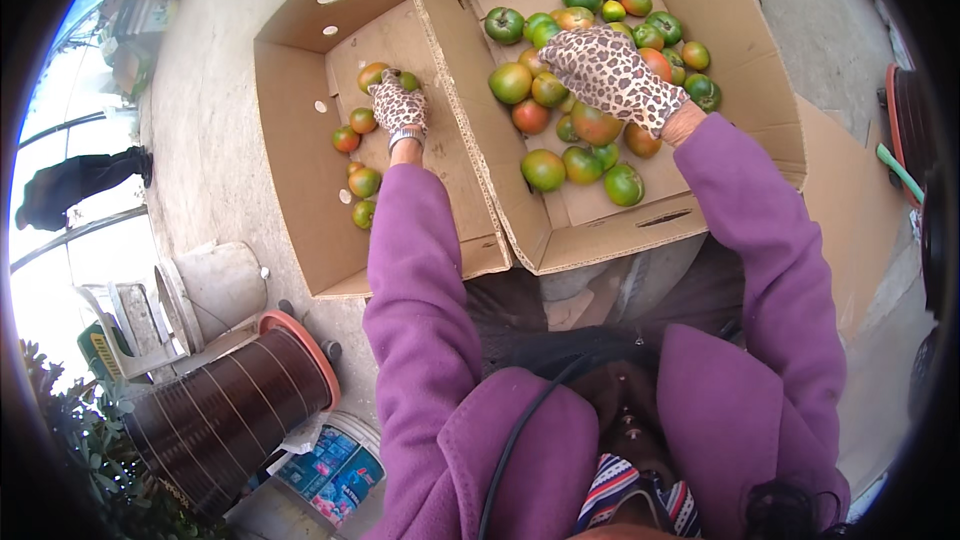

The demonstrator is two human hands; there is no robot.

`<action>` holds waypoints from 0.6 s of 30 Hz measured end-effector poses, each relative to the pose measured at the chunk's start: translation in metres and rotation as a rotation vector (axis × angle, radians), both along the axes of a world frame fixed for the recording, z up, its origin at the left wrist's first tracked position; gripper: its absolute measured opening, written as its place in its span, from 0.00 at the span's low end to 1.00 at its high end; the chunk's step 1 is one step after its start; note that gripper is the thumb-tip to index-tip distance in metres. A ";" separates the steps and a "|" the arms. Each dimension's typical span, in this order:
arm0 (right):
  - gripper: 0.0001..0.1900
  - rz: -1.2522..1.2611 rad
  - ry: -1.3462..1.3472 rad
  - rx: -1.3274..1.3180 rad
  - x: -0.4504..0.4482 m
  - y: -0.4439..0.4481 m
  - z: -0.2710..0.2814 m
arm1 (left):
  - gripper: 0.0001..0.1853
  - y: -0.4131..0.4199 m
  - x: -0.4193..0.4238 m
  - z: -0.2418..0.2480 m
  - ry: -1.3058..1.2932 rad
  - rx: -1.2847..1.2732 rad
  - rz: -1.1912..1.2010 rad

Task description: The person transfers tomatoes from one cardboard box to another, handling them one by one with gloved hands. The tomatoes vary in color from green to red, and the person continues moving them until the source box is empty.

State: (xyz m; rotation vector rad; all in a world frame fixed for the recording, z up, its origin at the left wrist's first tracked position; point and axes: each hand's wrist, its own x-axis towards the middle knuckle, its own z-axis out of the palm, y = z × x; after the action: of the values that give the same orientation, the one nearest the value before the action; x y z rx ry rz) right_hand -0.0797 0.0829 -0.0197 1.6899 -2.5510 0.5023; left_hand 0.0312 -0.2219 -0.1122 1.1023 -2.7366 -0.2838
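Two open cardboard boxes stand side by side before me. In the left box (292, 157) several green and orange tomatoes (364, 182) lie along the left side. My left hand (400, 103), in a leopard-print glove, reaches down there over tomatoes at its fingertips; whether it grips one is hidden. The right box (720, 15) holds many more tomatoes (596, 124), green to reddish. My right hand (600, 71), gloved alike, lies over the middle of that pile with its fingers pointing left. Its palm side is hidden, so a hold on a tomato cannot be made out.
A flat cardboard sheet (855, 210) lies right of the boxes. At the lower left are a whitish bucket (225, 289), a dark ribbed planter (232, 409), a printed pail (330, 472) and leafy plants. Another person's dark-clothed leg (90, 184) shows at far left.
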 end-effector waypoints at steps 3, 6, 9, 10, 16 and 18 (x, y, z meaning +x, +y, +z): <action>0.09 0.009 -0.052 0.032 0.000 -0.002 0.003 | 0.16 -0.002 0.000 -0.005 0.096 0.024 -0.095; 0.10 0.019 -0.065 -0.004 0.003 -0.001 0.005 | 0.23 -0.001 0.003 -0.008 0.022 0.004 -0.049; 0.10 -0.008 -0.114 0.135 0.007 -0.003 0.020 | 0.34 -0.009 0.016 -0.012 -0.088 -0.085 -0.092; 0.10 -0.009 -0.101 0.084 0.006 -0.001 0.014 | 0.34 -0.011 0.014 -0.016 -0.068 -0.063 -0.106; 0.11 -0.008 -0.092 0.098 0.004 0.004 0.014 | 0.23 -0.022 0.006 -0.051 0.122 0.002 -0.142; 0.14 -0.018 -0.078 0.055 0.004 0.002 0.016 | 0.23 -0.037 0.003 -0.034 0.276 0.163 0.023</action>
State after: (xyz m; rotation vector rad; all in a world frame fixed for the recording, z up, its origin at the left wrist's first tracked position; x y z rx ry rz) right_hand -0.0756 0.0846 -0.0038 1.6955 -2.6558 0.5119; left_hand 0.0340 -0.2590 -0.1465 1.0439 -2.4900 -0.6166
